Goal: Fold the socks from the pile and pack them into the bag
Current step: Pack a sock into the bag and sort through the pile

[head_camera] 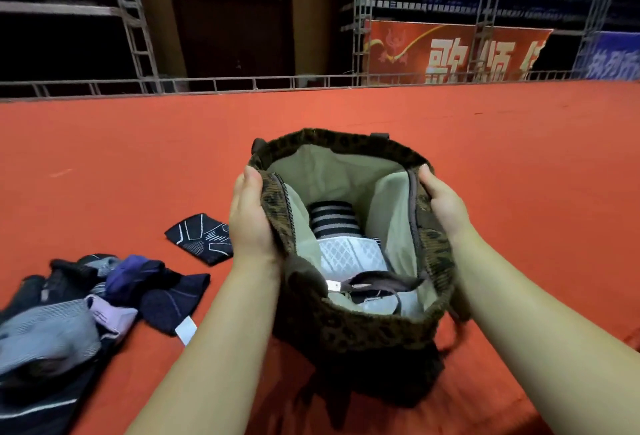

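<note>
Socks first: a striped pair (330,218) and a white patterned pair (349,254) are lying inside the leopard-print bag (367,330). Fingers of the left hand (247,216) are curling over the bag's left rim, gripping it; the right hand (441,200) is pinching the right rim likewise, spreading the mouth wide. One folded dark sock (201,237) is waiting on the red table (346,112), just beside the left hand. The unfolded pile (86,299) is sitting further left. Risk, judged: the bag is soft, so releasing either rim may let the mouth collapse, and its loose strap may snag incoming socks.
</note>
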A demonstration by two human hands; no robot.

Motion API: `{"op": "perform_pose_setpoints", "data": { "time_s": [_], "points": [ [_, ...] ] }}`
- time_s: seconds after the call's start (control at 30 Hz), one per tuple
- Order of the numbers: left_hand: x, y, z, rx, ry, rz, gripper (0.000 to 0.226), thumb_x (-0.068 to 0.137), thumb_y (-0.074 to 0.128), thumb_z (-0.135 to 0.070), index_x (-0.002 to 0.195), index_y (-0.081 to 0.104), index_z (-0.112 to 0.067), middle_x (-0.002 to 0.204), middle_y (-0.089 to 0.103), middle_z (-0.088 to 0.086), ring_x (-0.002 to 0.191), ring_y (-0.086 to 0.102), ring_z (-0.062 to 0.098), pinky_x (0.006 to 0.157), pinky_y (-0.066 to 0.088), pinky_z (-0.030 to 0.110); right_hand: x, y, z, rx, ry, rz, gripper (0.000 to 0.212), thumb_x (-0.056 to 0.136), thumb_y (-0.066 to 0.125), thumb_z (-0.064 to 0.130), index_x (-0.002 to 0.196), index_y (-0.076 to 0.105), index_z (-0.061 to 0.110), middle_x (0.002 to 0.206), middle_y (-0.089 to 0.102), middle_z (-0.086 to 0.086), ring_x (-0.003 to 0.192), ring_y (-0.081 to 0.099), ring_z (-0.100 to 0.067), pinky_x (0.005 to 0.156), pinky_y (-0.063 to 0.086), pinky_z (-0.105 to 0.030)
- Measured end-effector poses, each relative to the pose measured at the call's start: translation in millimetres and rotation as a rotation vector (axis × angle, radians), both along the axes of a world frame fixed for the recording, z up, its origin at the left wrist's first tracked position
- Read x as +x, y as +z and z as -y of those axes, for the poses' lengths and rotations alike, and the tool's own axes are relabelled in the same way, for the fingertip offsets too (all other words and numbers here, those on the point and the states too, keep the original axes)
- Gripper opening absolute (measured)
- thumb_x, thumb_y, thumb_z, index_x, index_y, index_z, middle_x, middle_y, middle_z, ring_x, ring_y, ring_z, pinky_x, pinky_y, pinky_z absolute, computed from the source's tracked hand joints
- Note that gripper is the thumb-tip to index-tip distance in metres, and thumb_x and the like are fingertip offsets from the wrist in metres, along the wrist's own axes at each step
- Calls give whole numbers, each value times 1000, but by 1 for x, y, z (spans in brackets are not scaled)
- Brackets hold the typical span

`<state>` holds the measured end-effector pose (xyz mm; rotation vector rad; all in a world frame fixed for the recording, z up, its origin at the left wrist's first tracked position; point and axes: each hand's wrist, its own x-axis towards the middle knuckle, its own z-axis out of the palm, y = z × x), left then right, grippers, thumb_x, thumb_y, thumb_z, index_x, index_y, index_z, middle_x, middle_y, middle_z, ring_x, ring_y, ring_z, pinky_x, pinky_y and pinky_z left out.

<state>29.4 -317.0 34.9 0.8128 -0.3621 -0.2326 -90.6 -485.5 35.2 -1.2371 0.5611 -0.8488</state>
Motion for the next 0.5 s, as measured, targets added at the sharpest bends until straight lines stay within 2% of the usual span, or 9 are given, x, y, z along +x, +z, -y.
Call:
{"op": "perform_pose_setpoints", "data": {
  "time_s": [0.03, 0.07, 0.17, 0.23, 0.3, 0.37, 0.43, 0.5],
  "points": [
    [4, 0, -3, 57, -23, 4, 22, 100, 43, -25, 84, 56, -21, 77, 62, -14, 71, 62, -3, 70, 47, 13, 3, 0, -9, 9, 70, -15, 31, 97, 50, 32, 84, 68, 11, 67, 71, 2, 51, 66, -9, 45, 47, -14],
    [10, -6, -5, 127, -30, 0, 24, 100, 44, -24, 80, 56, -20, 73, 61, -13, 67, 61, -1, 65, 47, 13, 7, -3, -17, 4, 138, -55, 31, 96, 53, 32, 84, 69, 8, 65, 71, -2, 53, 67, -14, 46, 49, -17],
    [15, -32, -14, 319, -116, -45, 21, 98, 48, -25, 86, 60, -11, 87, 62, 7, 76, 60, 16, 68, 48, 27, 18, -16, -26, -125, 215, -314, 32, 94, 55, 33, 97, 68, 4, 75, 72, -6, 62, 68, -18, 57, 52, -25],
    [15, -49, -19, 410, -127, -59, 20, 97, 48, -23, 88, 59, -10, 89, 61, 10, 76, 59, 18, 67, 47, 29, 18, -18, -32, -255, 239, -481, 33, 92, 57, 39, 91, 69, 9, 82, 72, -7, 72, 68, -23, 68, 53, -32],
    [10, -57, -22, 442, -163, -63, 20, 98, 48, -22, 90, 61, -9, 89, 64, 9, 77, 60, 18, 69, 47, 30, 18, -18, -35, -360, 250, -604, 33, 90, 58, 41, 76, 67, 14, 72, 69, -3, 64, 64, -22, 64, 49, -31],
    [8, -60, -25, 460, -197, -60, 19, 97, 49, -22, 90, 60, -9, 88, 64, 10, 76, 60, 20, 70, 47, 31, 17, -17, -36, -401, 229, -657, 34, 89, 59, 41, 68, 61, 16, 64, 62, 0, 58, 58, -19, 61, 44, -28],
    [11, -60, -29, 496, -212, -47, 16, 94, 54, -22, 84, 57, -10, 84, 61, 10, 74, 58, 20, 69, 44, 32, 17, -16, -33, -465, 184, -644, 32, 87, 61, 42, 70, 56, 15, 65, 54, -2, 59, 52, -20, 62, 39, -32],
    [16, -59, -37, 559, -224, -8, 13, 89, 62, -22, 88, 56, -10, 89, 61, 10, 75, 58, 18, 72, 45, 33, 18, -8, -34, -561, 62, -635, 32, 84, 64, 47, 86, 53, 16, 83, 51, -4, 71, 50, -20, 67, 38, -32]
  ]
}}
